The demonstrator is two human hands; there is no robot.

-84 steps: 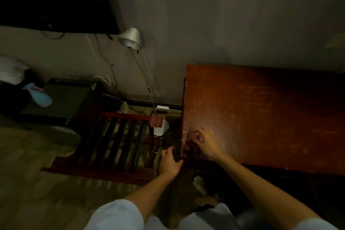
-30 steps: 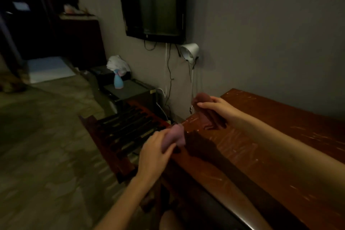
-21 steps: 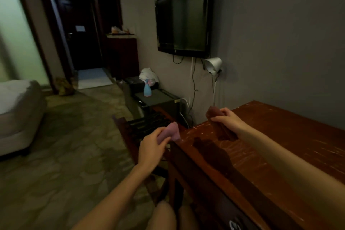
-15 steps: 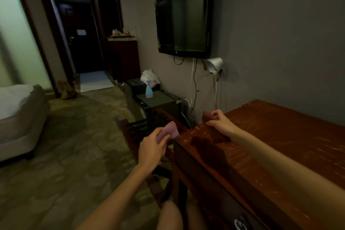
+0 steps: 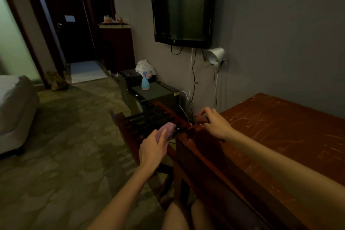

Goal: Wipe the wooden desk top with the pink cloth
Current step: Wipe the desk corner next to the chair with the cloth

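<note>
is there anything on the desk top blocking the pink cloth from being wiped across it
Nothing visible. The pink cloth is bunched in the left hand just off the desk's corner, and the right hand grips a darker piece at that corner. The wooden desk top shows only scuffs and the right forearm lying across it.

Two hands: left, right; one cloth; one desk; one television; one spray bottle.

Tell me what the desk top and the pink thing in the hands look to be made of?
The desk top looks like reddish-brown wood under a glossy varnish: it shines and shows many pale scratches. The pink cloth, bunched in the left hand, seems a soft woven or terry fabric, matte and folding limply; the dim light leaves the weave unclear.
</note>
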